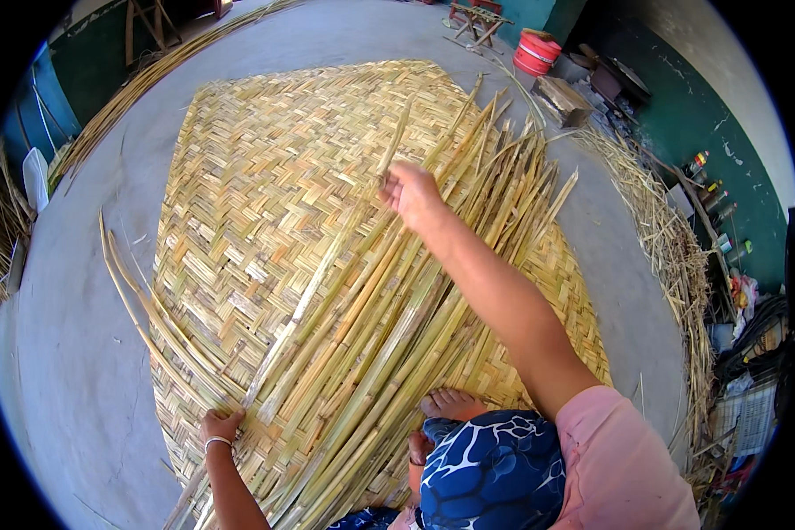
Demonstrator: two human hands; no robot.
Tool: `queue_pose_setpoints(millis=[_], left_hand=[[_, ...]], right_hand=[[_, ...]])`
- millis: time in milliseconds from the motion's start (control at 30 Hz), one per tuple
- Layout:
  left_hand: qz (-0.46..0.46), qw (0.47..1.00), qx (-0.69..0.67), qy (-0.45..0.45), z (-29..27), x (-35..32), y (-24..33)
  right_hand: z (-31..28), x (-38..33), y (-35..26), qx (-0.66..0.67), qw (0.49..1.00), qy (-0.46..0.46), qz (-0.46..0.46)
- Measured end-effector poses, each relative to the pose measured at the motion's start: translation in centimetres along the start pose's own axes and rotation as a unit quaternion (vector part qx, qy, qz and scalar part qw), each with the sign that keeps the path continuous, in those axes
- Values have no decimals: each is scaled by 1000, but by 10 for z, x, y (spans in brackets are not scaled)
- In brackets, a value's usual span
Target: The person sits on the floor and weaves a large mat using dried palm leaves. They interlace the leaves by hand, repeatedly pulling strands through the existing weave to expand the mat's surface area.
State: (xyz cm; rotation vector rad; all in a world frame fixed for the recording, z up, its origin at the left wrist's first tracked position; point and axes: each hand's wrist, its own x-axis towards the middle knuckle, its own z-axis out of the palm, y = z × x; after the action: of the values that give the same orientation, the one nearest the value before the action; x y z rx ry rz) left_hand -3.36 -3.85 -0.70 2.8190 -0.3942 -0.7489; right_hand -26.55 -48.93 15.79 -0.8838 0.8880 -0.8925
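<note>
Nearest the camera: pink sleeve [623,459], lower right, with the blue patterned cloth [495,468] over the bent leg beside it.
Bare foot [451,404]: just beyond the cloth, next to the lower part of the loose strips.
Pale strip [306,302]: over the woven mat [247,177], along the left side of the loose strips [397,327]; it appears to be one length, though whether it runs unbroken under the fingers cannot be told.
Long axis of pale strip: slanting, lower left to upper right, roughly parallel to the loose strips.
Right hand [411,193]: toward the upper end, fingers curled closed around the pale strip; a short tip sticks out past the fist.
Left hand [221,427]: low at the mat's left edge, fingers bent down at the strip's lower end; touching there, but how firmly it grips cannot be told.
Key relation (judged): the strip's axis is the line joining the two hands, so placement depends on keeping both ends on that slant.
Nearer hand: the right for the loose strips' upper part, its forearm crossing above them; the left for the curved strips [157,315], which fan out toward the upper left past the mat's edge.
Support: mat flat on the grey floor [79,353].
</note>
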Motion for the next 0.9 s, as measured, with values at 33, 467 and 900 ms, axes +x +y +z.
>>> queue_pose_setpoints(millis=[33,467,900], left_hand=[[1,1000,-11,-1,3,2,1],[-6,1000,-26,-7,-1,2,-1],[6,999,-49,-3,12,17,-20]], right_hand=[[-1,9,-16,24,1000,-6,-8],[199,-86,18,-506,474,-358,-626],[131,-167,114,-576,292,-557,-522]])
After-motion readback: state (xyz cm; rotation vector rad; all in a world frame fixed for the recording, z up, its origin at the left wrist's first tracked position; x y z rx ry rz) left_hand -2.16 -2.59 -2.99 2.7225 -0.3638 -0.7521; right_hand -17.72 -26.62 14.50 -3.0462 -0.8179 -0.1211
